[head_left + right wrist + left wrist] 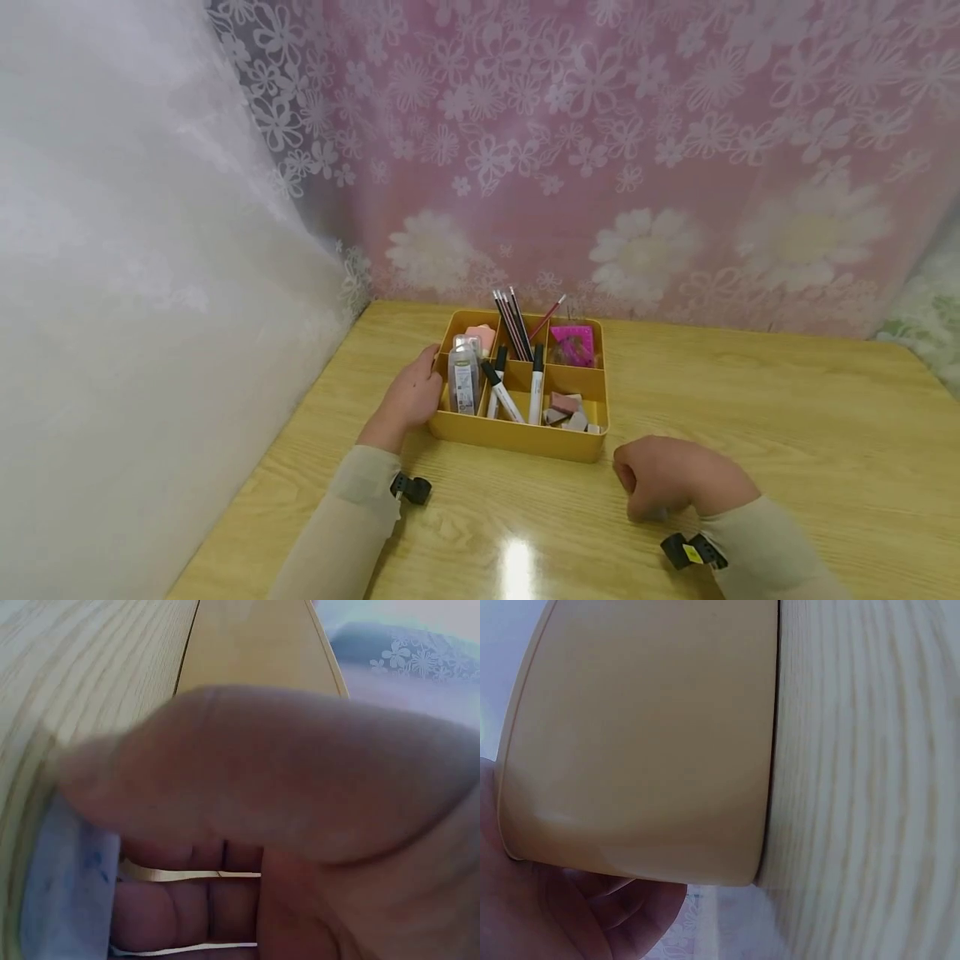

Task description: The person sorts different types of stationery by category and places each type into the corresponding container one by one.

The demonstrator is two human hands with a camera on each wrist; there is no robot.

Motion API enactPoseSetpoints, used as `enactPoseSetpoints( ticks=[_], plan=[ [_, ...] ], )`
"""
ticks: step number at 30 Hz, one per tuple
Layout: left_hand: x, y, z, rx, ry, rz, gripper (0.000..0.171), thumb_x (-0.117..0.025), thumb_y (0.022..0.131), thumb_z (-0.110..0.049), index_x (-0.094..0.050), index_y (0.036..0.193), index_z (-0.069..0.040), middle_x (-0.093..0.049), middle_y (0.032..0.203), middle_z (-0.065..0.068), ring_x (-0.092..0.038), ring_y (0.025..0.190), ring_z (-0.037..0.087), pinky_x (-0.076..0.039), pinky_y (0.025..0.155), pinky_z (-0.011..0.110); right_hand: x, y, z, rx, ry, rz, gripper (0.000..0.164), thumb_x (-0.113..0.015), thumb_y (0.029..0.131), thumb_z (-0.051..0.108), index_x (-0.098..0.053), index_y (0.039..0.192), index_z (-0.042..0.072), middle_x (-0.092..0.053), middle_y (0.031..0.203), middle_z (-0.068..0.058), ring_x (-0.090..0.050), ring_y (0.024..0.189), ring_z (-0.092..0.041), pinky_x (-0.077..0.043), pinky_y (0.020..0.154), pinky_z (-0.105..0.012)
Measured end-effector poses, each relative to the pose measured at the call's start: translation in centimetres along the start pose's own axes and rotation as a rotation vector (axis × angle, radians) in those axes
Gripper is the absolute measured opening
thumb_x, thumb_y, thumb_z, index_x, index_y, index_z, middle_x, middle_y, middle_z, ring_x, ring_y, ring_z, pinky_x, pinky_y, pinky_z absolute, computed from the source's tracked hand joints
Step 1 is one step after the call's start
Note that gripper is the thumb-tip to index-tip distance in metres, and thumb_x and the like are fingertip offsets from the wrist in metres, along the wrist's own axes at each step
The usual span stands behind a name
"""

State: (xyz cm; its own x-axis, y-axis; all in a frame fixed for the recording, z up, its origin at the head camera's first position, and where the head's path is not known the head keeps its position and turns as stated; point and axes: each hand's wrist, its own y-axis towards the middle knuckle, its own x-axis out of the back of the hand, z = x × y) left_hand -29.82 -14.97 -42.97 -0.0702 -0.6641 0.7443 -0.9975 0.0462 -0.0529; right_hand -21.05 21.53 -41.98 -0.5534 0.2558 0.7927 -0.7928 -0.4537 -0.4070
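Observation:
A yellow desk organizer [517,439] with several compartments stands on the wooden table. At its left side, my left hand [412,392] grips the wall, the thumb by the rim and the fingers against the outside; the left wrist view shows this hand [525,907] beside the organizer's corner. My right hand [667,475] is low over the table, apart from the organizer's front right corner. Between its thumb and fingers it pinches a whitish eraser [69,892] with blue marks, mostly hidden in the head view. Several worn erasers [566,408] lie in the front right compartment.
Markers [537,387] lean in the front middle compartment, beside a clear labelled case [465,387]. Behind are pencils [517,329], a pink item [483,336] and a magenta set square [576,343]. A flowered curtain [600,167] hangs behind the table [750,392]; white sheeting hangs left.

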Motion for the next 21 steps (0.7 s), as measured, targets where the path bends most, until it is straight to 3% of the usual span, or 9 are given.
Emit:
enactPoseSetpoints(
  ticks=[5,11,16,21],
  plan=[
    [-0.3,-0.2,0.4,0.005,-0.007,0.001,0.056,-0.033,0.107,-0.028,-0.026,0.161,-0.014,-0.038,0.159,0.011,-0.035,0.145,0.033,-0.028,0.116,0.054,0.2,0.2,-0.1,0.039,-0.080,-0.031,0.021,-0.069,0.073,0.000,-0.056,0.076,0.016,-0.049,0.068,0.002,-0.042,0.060,-0.016,-0.031,0.055,-0.033],
    [-0.4,-0.4,0.7,0.022,-0.013,0.006,0.056,-0.032,0.107,-0.027,-0.026,0.161,-0.015,-0.037,0.160,0.011,-0.034,0.146,0.032,-0.027,0.117,0.054,1.2,-0.1,-0.3,0.138,-0.076,-0.123,0.018,-0.062,0.085,0.004,-0.052,0.082,0.019,-0.047,0.069,0.006,-0.041,0.060,-0.010,-0.033,0.057,-0.030],
    [-0.3,-0.1,0.4,-0.002,-0.001,0.009,0.056,-0.031,0.108,-0.028,-0.025,0.161,-0.014,-0.036,0.160,0.011,-0.033,0.146,0.032,-0.027,0.117,0.053,2.6,-0.2,-0.1,0.182,-0.124,-0.300,0.012,-0.058,0.090,0.008,-0.050,0.092,0.016,-0.045,0.072,0.005,-0.040,0.062,-0.010,-0.035,0.058,-0.029],
    [-0.1,0.0,0.2,-0.028,0.010,-0.014,0.055,-0.031,0.107,-0.025,-0.026,0.161,-0.012,-0.038,0.159,0.013,-0.035,0.145,0.033,-0.027,0.117,0.053,3.0,-0.3,0.7,0.218,-0.103,-0.494,0.012,-0.059,0.092,0.010,-0.052,0.100,0.015,-0.048,0.081,0.004,-0.045,0.067,-0.013,-0.040,0.060,-0.031]
  ],
)
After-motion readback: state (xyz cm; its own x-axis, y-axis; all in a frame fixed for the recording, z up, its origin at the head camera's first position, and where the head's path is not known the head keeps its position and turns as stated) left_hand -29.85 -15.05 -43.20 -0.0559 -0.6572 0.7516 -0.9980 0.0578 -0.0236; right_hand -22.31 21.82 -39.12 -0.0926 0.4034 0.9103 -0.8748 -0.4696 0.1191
